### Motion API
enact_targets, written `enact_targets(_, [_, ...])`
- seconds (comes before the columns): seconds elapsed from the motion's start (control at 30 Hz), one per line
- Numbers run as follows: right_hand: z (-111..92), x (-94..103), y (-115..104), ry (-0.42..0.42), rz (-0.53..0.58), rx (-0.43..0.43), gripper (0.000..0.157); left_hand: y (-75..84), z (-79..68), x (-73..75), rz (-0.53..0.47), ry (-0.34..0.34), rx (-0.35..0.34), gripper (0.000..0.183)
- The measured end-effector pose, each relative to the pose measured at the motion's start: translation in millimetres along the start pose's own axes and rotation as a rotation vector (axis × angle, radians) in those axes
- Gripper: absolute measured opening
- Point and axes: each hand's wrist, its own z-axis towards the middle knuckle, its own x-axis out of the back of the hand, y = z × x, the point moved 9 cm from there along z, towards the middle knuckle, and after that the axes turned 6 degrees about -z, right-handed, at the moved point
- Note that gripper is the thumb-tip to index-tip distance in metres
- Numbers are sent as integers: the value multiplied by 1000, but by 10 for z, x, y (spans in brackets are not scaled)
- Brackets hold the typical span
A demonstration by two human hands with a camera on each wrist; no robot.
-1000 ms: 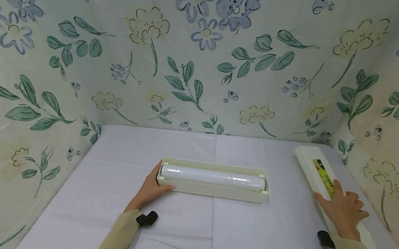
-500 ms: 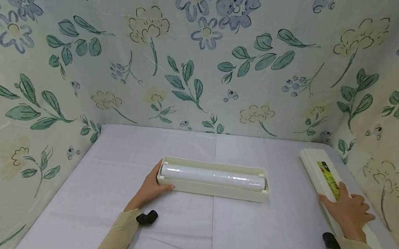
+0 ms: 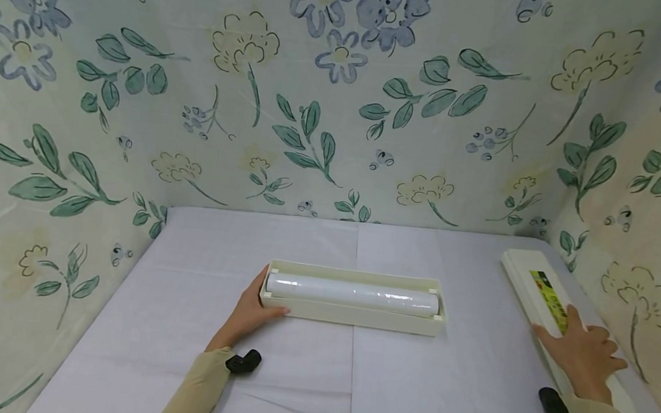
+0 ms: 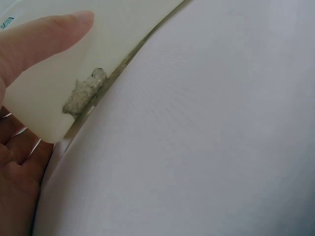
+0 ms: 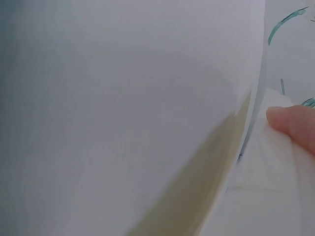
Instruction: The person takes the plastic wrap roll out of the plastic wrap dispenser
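Observation:
A long cream plastic wrap dispenser box lies lengthwise in the middle of the table, with a shiny roll of plastic wrap inside. My left hand grips its left end, thumb on the near side and fingers bent round the end. A rough, clear patch marks the box low on that side. At the right, a long white lid with a yellow-green label lies at a slant. My right hand holds it across the width, thumb along its left edge, index finger beside the label.
A white cloth with fold lines covers the table. Floral curtains stand behind and on both sides; the right one is close beside the lid. Each wrist carries a black camera.
My right hand has slid the lid a short way to the right and slightly nearer. My left hand and the dispenser box have stayed in place.

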Motion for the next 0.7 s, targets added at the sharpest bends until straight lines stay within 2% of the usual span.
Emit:
enact_targets(0.27, [-13,-40,125,-27,11,5,105,-7,7,-45,-4,-6,4,105])
enact_targets(0.5, [15,-39,78,-12,10,40,100,-18,12,-9,30,12,-4,105])
enact_targets(0.7, [0,-60,66,-31,1,43,102,11,13,2,40,21,-11,105])
